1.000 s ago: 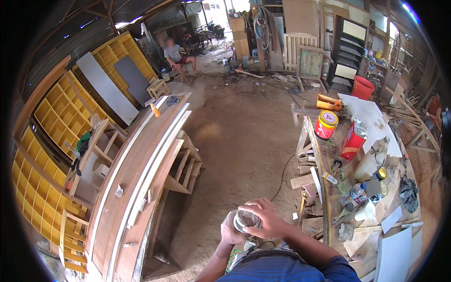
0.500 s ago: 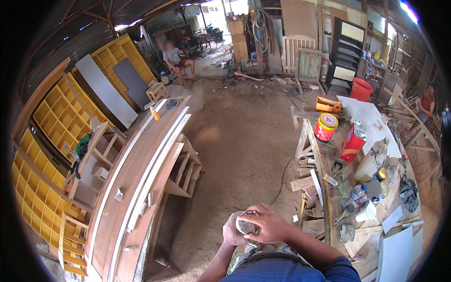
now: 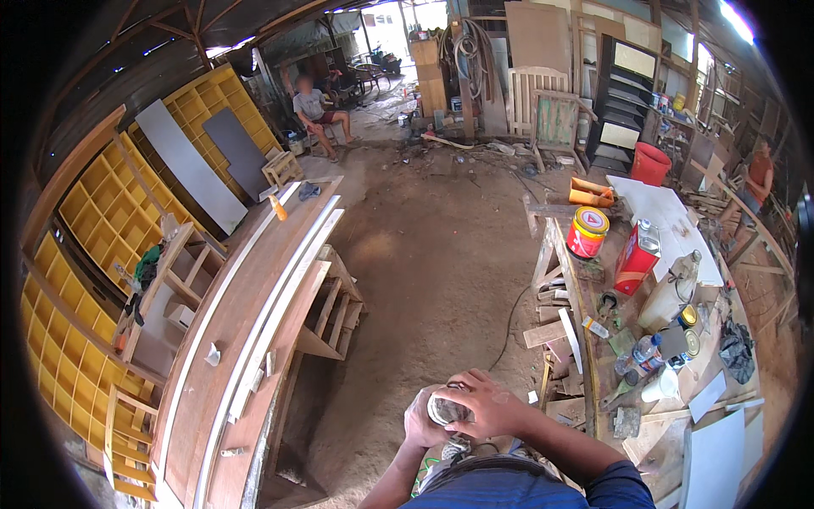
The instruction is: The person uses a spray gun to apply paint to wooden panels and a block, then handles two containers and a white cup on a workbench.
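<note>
Close in front of my body, a round object (image 3: 447, 412) with a grey-brown face and a pale rim is held between both hands. My left hand (image 3: 420, 422) wraps around its left side. From the right, my right hand (image 3: 490, 407) curls over it, with the fingers bent across its top edge. Its underside is hidden by my hands, so I cannot tell its exact kind. Below my hands, a pale ribbed piece (image 3: 455, 446) shows just above my blue shirt.
On the left stands a long workbench with wooden boards (image 3: 254, 280) and white strips. The right table holds a red-and-yellow can (image 3: 588, 231), a red tin (image 3: 638, 257), a jerrycan (image 3: 670, 293) and bottles. A cable (image 3: 509, 339) crosses the floor. One person (image 3: 315, 110) sits far off; another (image 3: 757, 182) is right.
Both hands stay around the round object, with the fingers shifting slightly on it. At the far right, the person has come further into view. The seated person has raised an arm.
</note>
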`<state>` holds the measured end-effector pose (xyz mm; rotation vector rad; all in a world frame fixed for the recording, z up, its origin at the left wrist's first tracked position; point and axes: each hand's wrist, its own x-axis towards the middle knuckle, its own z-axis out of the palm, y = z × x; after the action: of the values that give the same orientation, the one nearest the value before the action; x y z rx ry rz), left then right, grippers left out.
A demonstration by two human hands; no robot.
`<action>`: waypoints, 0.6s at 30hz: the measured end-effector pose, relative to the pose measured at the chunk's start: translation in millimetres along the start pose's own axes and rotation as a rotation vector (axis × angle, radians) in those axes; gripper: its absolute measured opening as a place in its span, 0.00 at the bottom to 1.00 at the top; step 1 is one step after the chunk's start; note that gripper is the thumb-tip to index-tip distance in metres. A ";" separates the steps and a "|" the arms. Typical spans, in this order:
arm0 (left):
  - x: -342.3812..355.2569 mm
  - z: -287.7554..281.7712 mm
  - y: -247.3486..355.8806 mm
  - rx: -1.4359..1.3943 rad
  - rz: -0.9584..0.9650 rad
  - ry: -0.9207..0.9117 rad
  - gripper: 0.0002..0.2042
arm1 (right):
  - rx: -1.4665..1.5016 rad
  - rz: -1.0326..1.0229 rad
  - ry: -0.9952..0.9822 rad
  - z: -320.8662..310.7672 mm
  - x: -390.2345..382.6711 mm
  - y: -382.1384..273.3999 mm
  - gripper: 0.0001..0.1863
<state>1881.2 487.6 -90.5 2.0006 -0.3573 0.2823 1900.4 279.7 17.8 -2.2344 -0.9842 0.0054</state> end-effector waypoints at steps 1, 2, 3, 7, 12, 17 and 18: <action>0.5 0.4 0.6 -0.013 0.001 0.000 0.36 | -0.013 0.008 -0.012 -1.9 0.4 -1.0 0.37; 1.1 0.4 1.2 -0.026 0.002 0.000 0.36 | -0.039 0.013 -0.022 -4.4 1.4 -3.2 0.37; 1.4 -0.3 2.5 -0.028 0.005 -0.004 0.36 | -0.065 0.019 -0.033 -6.9 2.4 -6.5 0.37; 0.0 -0.9 -0.6 -0.018 -0.004 -0.001 0.36 | -0.151 0.047 -0.125 -12.2 6.0 -19.5 0.37; -5.4 -1.1 -6.2 0.051 -0.019 -0.021 0.41 | -0.125 0.007 -0.159 -10.4 8.1 -16.0 0.39; -7.1 0.6 -11.4 0.067 0.014 -0.031 0.43 | -0.127 -0.022 -0.205 -11.1 8.2 -13.7 0.39; -7.5 0.4 -11.0 0.035 0.027 -0.029 0.43 | -0.119 -0.034 -0.205 -8.7 7.3 -11.2 0.39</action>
<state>1878.4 492.8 -102.4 2.0373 -0.4006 0.2780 1900.6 284.6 32.9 -2.3600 -1.1593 0.1680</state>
